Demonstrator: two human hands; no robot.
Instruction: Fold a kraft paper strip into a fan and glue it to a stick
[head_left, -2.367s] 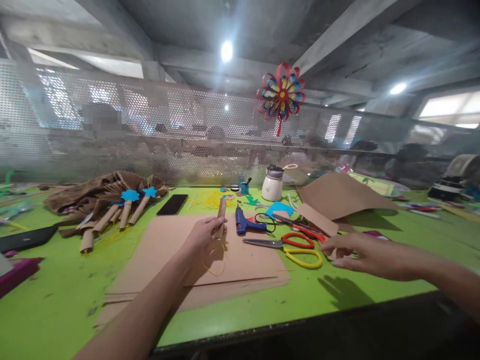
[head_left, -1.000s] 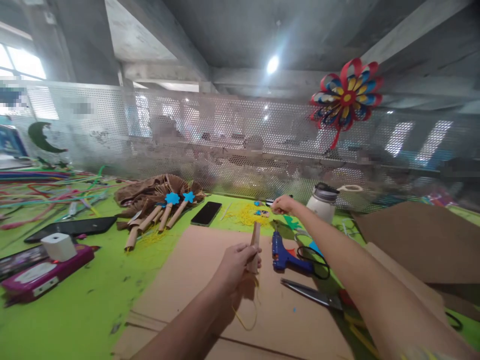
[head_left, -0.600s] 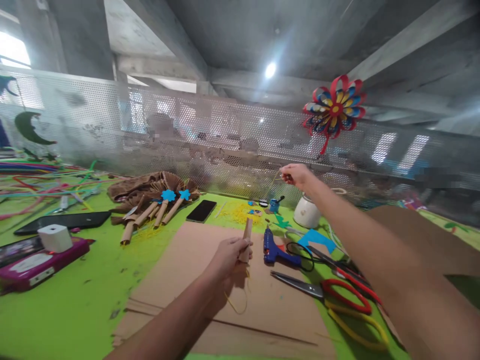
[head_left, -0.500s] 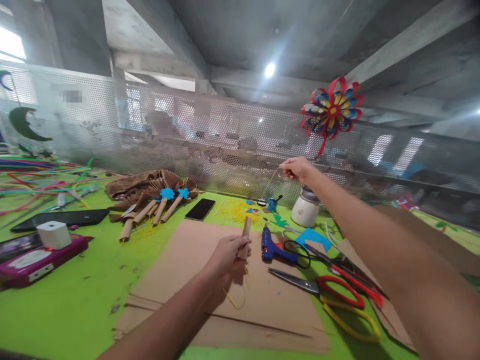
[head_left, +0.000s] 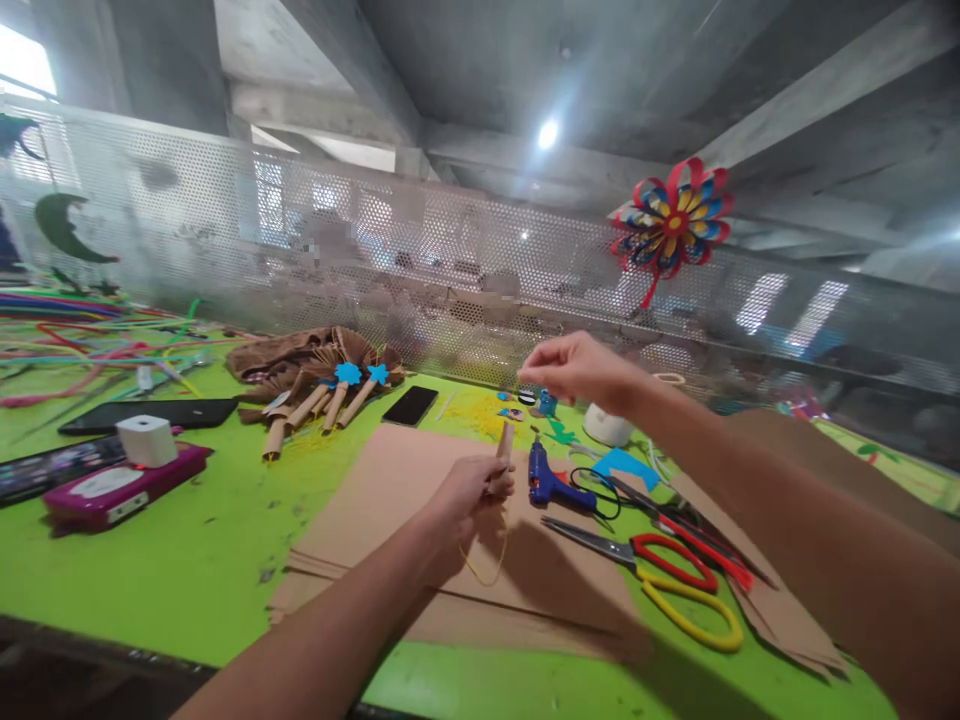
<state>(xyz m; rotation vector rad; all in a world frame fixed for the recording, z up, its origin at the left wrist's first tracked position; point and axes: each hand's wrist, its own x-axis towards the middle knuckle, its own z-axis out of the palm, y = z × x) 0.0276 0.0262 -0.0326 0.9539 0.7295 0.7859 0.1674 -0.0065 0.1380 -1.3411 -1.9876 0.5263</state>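
My left hand [head_left: 480, 490] is closed round a small brown paper roll [head_left: 507, 441], held upright above a stack of brown paper sheets [head_left: 382, 480]. A thin yellow string [head_left: 491, 583] hangs in a loop below that hand. My right hand [head_left: 574, 370] is raised above the small items at the back, fingers pinched together; what they hold is too small to make out. A blue glue gun [head_left: 551, 482] lies just right of the roll, and scissors with red and yellow handles [head_left: 630, 555] lie in front of it.
At the back left are paper fans [head_left: 330, 395] with blue shapes and a black phone [head_left: 410, 405]. A purple box [head_left: 124, 490] carries a white cube [head_left: 146, 440]. A white jar [head_left: 607, 425] stands behind blue paper [head_left: 626, 467]. A petalled ornament [head_left: 675, 223] hangs above.
My right hand has come lower and nearer to the roll, and the taut string between them no longer shows. My left hand still holds the roll. The view has shifted slightly.
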